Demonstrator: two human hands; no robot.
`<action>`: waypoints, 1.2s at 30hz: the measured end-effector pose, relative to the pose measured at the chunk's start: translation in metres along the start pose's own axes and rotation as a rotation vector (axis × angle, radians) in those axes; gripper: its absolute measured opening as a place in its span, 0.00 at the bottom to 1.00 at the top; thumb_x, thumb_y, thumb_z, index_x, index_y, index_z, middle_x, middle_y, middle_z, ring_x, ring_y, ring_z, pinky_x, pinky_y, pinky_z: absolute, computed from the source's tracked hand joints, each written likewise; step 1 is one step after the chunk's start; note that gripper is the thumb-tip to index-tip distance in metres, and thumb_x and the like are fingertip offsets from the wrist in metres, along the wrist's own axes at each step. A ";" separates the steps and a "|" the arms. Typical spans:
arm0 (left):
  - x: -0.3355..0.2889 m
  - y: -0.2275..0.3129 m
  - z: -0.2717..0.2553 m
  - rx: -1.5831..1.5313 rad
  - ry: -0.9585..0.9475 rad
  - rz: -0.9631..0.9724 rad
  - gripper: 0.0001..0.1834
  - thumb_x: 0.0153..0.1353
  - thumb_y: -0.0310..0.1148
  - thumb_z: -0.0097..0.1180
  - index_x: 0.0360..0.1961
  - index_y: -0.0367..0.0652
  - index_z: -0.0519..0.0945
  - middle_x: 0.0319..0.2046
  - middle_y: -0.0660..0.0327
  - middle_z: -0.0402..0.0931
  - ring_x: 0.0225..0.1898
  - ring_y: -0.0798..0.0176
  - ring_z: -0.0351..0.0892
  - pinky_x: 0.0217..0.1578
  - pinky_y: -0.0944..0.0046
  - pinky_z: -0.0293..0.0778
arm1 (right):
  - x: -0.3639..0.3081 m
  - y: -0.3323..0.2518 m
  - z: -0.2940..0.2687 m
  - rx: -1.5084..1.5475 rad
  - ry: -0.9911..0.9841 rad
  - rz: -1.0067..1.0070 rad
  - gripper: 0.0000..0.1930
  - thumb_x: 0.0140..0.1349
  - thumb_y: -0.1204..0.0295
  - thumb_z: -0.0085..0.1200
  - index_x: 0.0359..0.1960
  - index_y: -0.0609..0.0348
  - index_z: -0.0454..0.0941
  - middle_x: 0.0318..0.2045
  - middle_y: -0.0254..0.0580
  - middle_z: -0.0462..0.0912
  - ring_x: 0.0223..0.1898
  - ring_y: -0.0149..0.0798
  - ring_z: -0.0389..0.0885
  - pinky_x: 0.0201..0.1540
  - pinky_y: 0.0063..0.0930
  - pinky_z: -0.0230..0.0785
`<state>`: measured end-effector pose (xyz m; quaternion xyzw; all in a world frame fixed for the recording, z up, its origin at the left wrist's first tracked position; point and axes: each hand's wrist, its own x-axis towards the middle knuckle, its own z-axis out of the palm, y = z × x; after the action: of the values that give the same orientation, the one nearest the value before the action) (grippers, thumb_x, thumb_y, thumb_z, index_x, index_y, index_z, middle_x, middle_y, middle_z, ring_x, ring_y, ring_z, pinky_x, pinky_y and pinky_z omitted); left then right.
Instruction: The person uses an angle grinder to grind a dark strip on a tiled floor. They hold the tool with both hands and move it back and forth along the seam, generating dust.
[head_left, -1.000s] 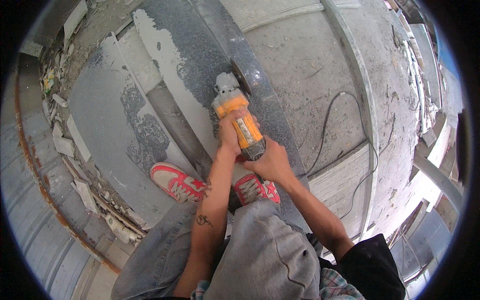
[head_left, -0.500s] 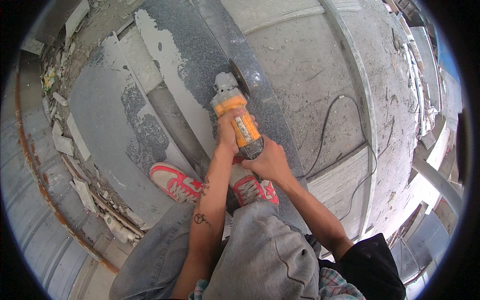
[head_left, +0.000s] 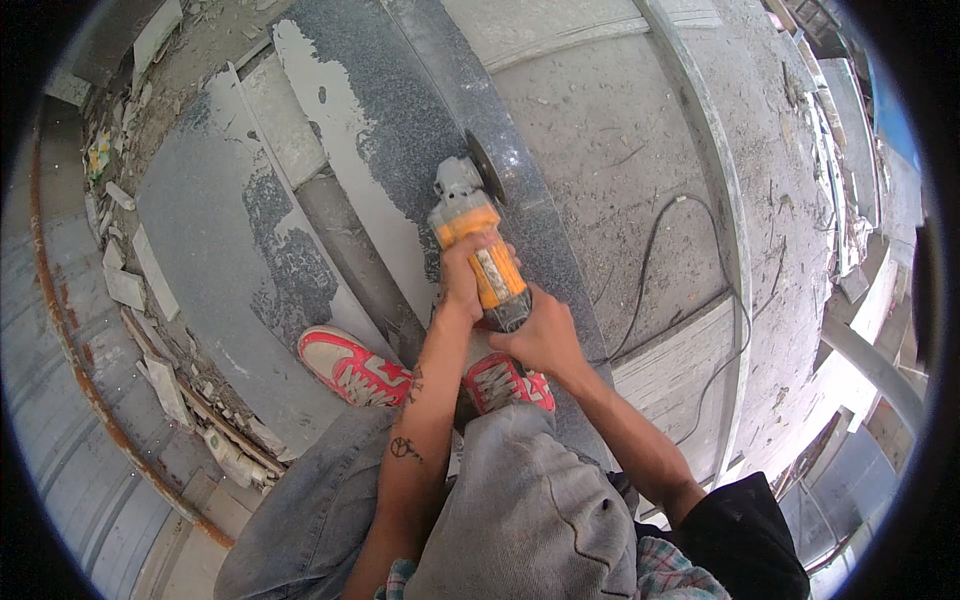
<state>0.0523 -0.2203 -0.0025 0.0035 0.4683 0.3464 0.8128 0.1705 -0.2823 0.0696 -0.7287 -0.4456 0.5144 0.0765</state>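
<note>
Both my hands are closed round an orange and grey angle grinder [head_left: 469, 216]. My left hand [head_left: 463, 277] wraps the body just behind the grey head, while my right hand [head_left: 545, 338] grips the dark rear end. The cutting disc [head_left: 486, 168] stands on edge along the head's right side, over a cut line in the dark speckled stone slab [head_left: 405, 160]. Whether the disc's edge touches the stone I cannot tell. Pale coating covers part of the slab's left side. My shoes [head_left: 352, 367] are behind the grinder, the left one on another grey slab [head_left: 205, 200].
A thin black cord [head_left: 655, 238] loops over the dusty ground at the right, crossing a long pale rail [head_left: 722, 180]. Broken stone pieces [head_left: 125, 288] lie along the left, beside a rusty pipe [head_left: 75, 355]. Slabs [head_left: 850, 130] are stacked at the far right.
The grinder and both my hands have come slightly nearer to me along the slab's line. My grip is the same, and the slabs have stayed put.
</note>
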 end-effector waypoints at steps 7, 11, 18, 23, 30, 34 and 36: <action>0.003 0.008 -0.001 -0.036 0.007 -0.013 0.20 0.51 0.39 0.55 0.43 0.37 0.72 0.27 0.52 0.76 0.27 0.56 0.80 0.28 0.56 0.79 | 0.003 -0.013 -0.003 0.010 -0.022 0.037 0.32 0.34 0.60 0.67 0.41 0.70 0.74 0.32 0.64 0.82 0.38 0.61 0.82 0.44 0.44 0.74; -0.014 -0.011 0.002 0.000 0.032 -0.031 0.20 0.51 0.40 0.54 0.41 0.39 0.72 0.28 0.52 0.76 0.28 0.54 0.80 0.30 0.55 0.79 | -0.015 0.005 0.000 -0.023 0.010 -0.005 0.32 0.34 0.59 0.68 0.40 0.69 0.74 0.31 0.62 0.82 0.37 0.60 0.82 0.44 0.44 0.74; -0.010 -0.008 0.000 -0.051 -0.028 -0.038 0.19 0.50 0.40 0.55 0.39 0.38 0.72 0.28 0.52 0.76 0.28 0.54 0.80 0.31 0.56 0.79 | -0.014 -0.002 -0.003 0.005 -0.009 0.006 0.31 0.34 0.61 0.67 0.39 0.70 0.74 0.31 0.63 0.81 0.36 0.61 0.82 0.44 0.44 0.74; 0.006 0.007 -0.001 -0.009 0.000 0.001 0.19 0.49 0.41 0.55 0.39 0.38 0.72 0.27 0.52 0.76 0.27 0.54 0.79 0.31 0.56 0.79 | 0.005 -0.010 0.000 -0.006 -0.001 0.021 0.30 0.34 0.62 0.67 0.39 0.70 0.74 0.31 0.64 0.81 0.37 0.61 0.82 0.44 0.44 0.74; -0.014 -0.015 -0.003 -0.027 0.014 -0.034 0.19 0.49 0.40 0.56 0.39 0.38 0.72 0.27 0.52 0.75 0.28 0.54 0.80 0.31 0.56 0.79 | -0.019 0.006 0.002 -0.037 0.008 0.017 0.33 0.33 0.61 0.68 0.40 0.72 0.73 0.32 0.65 0.81 0.38 0.61 0.81 0.45 0.44 0.74; -0.017 -0.018 -0.001 -0.015 0.017 -0.019 0.19 0.49 0.40 0.55 0.39 0.39 0.72 0.27 0.52 0.75 0.27 0.54 0.80 0.30 0.55 0.80 | -0.021 0.006 0.000 -0.034 0.017 0.004 0.33 0.33 0.61 0.67 0.41 0.72 0.73 0.32 0.65 0.81 0.38 0.62 0.81 0.45 0.44 0.74; -0.011 -0.009 0.002 -0.017 0.020 -0.021 0.19 0.49 0.40 0.55 0.39 0.39 0.72 0.27 0.52 0.75 0.27 0.54 0.80 0.30 0.55 0.80 | -0.012 0.002 0.000 -0.027 -0.010 0.020 0.33 0.34 0.61 0.67 0.41 0.72 0.73 0.32 0.65 0.81 0.38 0.61 0.81 0.45 0.44 0.74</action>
<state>0.0550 -0.2327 0.0043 -0.0120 0.4735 0.3416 0.8118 0.1713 -0.2923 0.0769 -0.7314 -0.4455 0.5129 0.0592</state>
